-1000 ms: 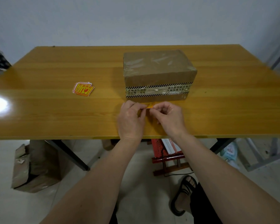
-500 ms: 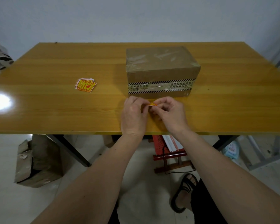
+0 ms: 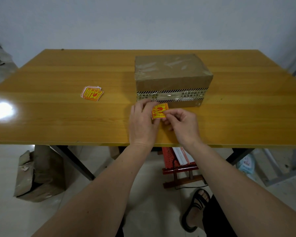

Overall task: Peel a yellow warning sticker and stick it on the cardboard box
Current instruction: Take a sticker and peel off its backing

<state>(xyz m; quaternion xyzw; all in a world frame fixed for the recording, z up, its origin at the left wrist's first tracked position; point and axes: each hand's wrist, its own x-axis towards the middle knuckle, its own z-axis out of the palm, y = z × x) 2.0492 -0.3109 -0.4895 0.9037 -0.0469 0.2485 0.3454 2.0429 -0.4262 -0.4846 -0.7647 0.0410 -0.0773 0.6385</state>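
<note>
- The left hand (image 3: 142, 123) covers the left edge of the yellow sticker (image 3: 159, 111); whether a backing sheet is behind it cannot be told.
- The red print on that sticker is too small to read.
- Fingertips of the right hand (image 3: 183, 124) curl under, out of sight.
- Beyond the hands, the tape band (image 3: 171, 95) on the cardboard box (image 3: 171, 72) carries lettering too blurred to read.
- Left of the hands, the sticker stack (image 3: 92, 93) overlaps itself; its count is unclear.
- Both forearms are cut off by the bottom edge.
</note>
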